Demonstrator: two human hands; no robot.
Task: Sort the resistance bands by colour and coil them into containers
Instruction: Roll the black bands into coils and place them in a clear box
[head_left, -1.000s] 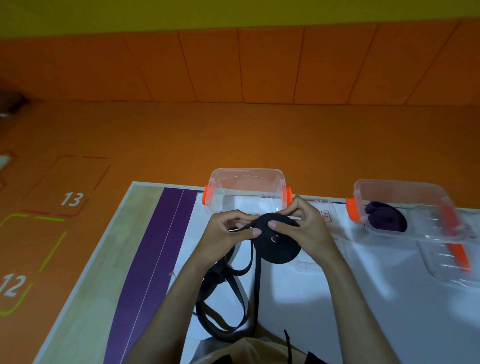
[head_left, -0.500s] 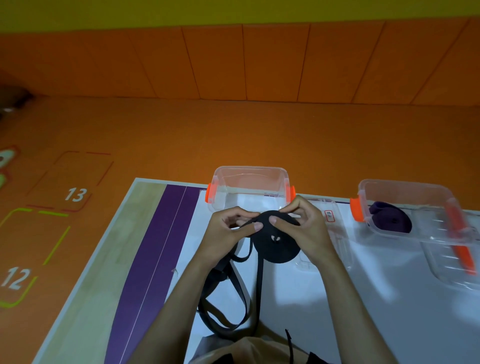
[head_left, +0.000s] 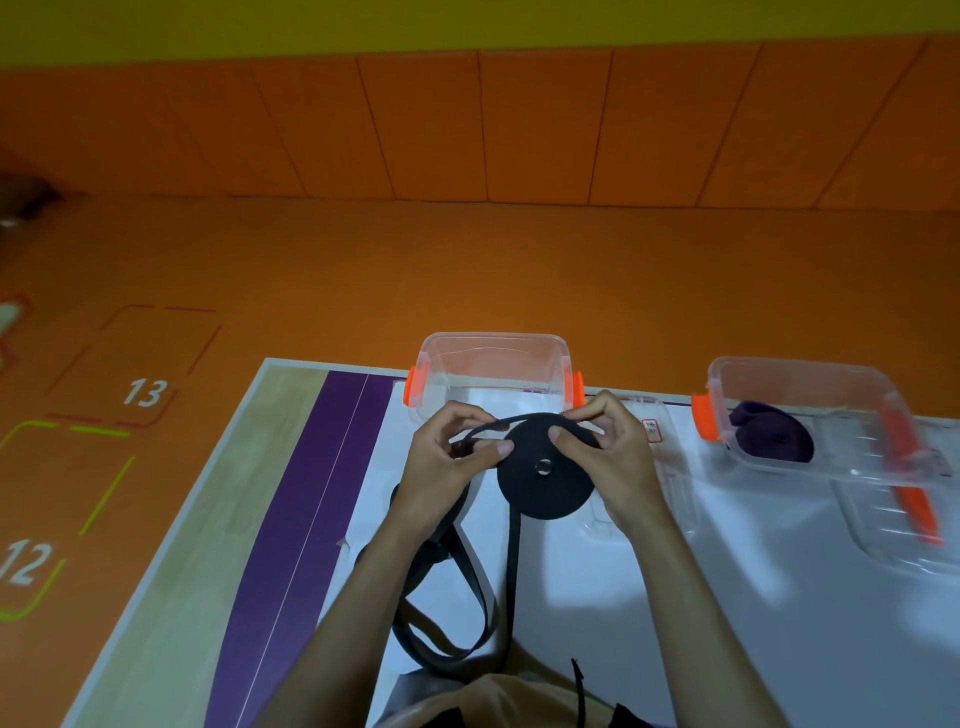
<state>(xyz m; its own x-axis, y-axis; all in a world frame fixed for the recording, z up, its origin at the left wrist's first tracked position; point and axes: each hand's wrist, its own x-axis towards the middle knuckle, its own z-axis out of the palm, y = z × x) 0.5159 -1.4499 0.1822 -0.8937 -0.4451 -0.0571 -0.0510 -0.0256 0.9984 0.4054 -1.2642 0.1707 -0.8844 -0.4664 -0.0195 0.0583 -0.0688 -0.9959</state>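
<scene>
Head view: a black band (head_left: 545, 488) is seen rolled into a flat round coil and held over the white table (head_left: 779, 649), near the middle of the picture. The coil is gripped by the right hand (head_left: 618, 457) at its 2 o'clock edge. The thumb is pressed on the flat face and the fingers are curled over the top. The loose strap is pinched by the left hand (head_left: 447, 462) at the coil's 9 o'clock side, where it is laid onto the roll. The rest of the band, the loose tail (head_left: 441, 639), is left hanging down at 6 o'clock. It lies in floppy loops on the table, close to the person's lap.

An open clear container (head_left: 493, 345) with orange clips is set at 12 o'clock from the coil, just behind the hands. Nothing can be seen inside it. A second clear container (head_left: 800, 371) is placed at 3 o'clock, well apart. A purple band (head_left: 774, 439) is already coiled inside it.

The black band is judged to be soft, light and bendy, and not easy to break. The roll is likely to spring loose if it is let go. So the coil should be squeezed on both flat faces, and the tail should be pulled tight as it is wound on. The winding is judged to be only partly done, since loops are left to be rolled in.
</scene>
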